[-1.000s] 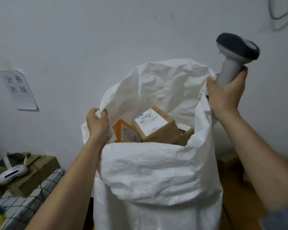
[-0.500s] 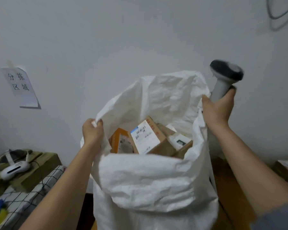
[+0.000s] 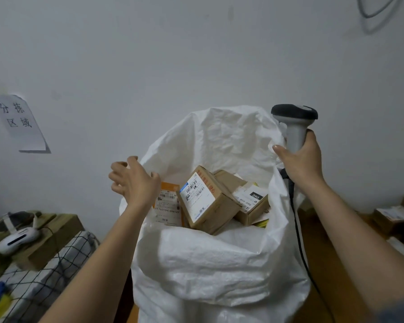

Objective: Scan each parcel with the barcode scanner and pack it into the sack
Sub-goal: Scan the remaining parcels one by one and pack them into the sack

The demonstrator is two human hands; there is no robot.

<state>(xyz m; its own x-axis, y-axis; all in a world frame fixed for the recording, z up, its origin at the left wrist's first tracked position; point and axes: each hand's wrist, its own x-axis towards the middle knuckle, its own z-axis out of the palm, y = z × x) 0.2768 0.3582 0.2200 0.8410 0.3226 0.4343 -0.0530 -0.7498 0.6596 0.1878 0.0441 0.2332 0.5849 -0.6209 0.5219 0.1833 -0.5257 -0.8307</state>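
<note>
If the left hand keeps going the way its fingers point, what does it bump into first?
Probably the white sack. The left hand is open beside the sack's left rim, fingers pointing up and away toward the wall. Depth is hard to judge, so it might slip past the rim and reach the wall instead.

One sack (image 3: pixel 219 264) stands open. Inside it show four parcels: one orange mailer (image 3: pixel 168 206) at its left side, one large box (image 3: pixel 205 201) in the middle, one plain box (image 3: pixel 229 180) behind that, and one small box (image 3: pixel 252 203) at its right side. Right of the sack lies one more parcel (image 3: pixel 394 214). One scanner (image 3: pixel 294 122) sits above the sack's right rim. One paper sign (image 3: pixel 19 122) hangs left of the sack. Two hands are in view.
</note>
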